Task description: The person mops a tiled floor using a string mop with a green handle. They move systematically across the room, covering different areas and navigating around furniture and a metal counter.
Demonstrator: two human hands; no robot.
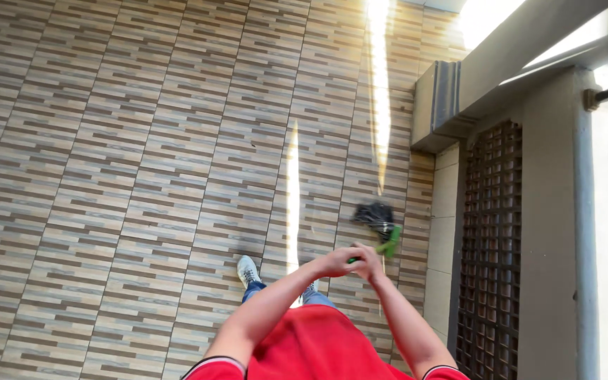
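Seen from above, a person in a red shirt holds a green-handled broom (388, 241); the left hand (336, 262) and right hand (369, 262) meet, fingers wrapped around its handle; its dark bristles rest on the striped tile floor (142, 176), near a brown lattice screen (490, 246).

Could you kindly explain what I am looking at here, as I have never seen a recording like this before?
There is no machine: this single picture comes from a camera worn on a person's head, looking down at their own body. You see a red shirt, both forearms, and a pale shoe on the striped tiled floor. The left hand and right hand meet around the green handle of a broom, whose dark bristles rest on the floor near the wall. On the right stand a dark lattice screen and a metal gate. Bright sunlight streaks cross the tiles.
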